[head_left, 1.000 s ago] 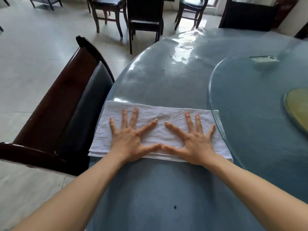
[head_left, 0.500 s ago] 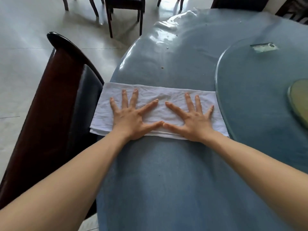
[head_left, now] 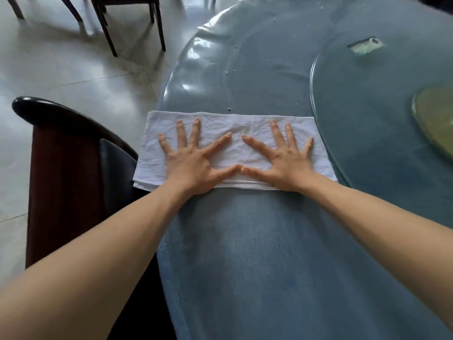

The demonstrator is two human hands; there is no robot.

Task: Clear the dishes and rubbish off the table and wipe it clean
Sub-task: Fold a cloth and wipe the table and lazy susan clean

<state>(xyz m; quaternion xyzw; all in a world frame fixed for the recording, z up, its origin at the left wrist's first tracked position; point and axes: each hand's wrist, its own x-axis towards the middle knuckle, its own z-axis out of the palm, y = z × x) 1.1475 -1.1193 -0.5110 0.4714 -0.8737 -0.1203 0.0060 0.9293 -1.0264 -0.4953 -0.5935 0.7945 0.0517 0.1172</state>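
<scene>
A folded white cloth (head_left: 235, 128) lies flat across the blue-grey round table (head_left: 257, 253), reaching from the table's left edge to the rim of the glass turntable. My left hand (head_left: 196, 160) presses flat on the cloth's left half with fingers spread wide. My right hand (head_left: 282, 158) presses flat on the right half the same way. The two thumb tips nearly meet at the cloth's near edge. A dark speck (head_left: 229, 109) and small droplets (head_left: 232, 69) sit on the table just beyond the cloth.
A glass turntable (head_left: 367, 148) covers the table's right part, with a small flat object (head_left: 365, 45) at its far side and a yellowish disc (head_left: 436, 119) at its centre. A dark wooden chair (head_left: 66, 153) stands tight against the table's left edge. More chairs (head_left: 127, 18) stand beyond on the tiled floor.
Both hands have pushed the cloth farther along the table away from me, past the chair back. The wiped surface behind the cloth looks duller.
</scene>
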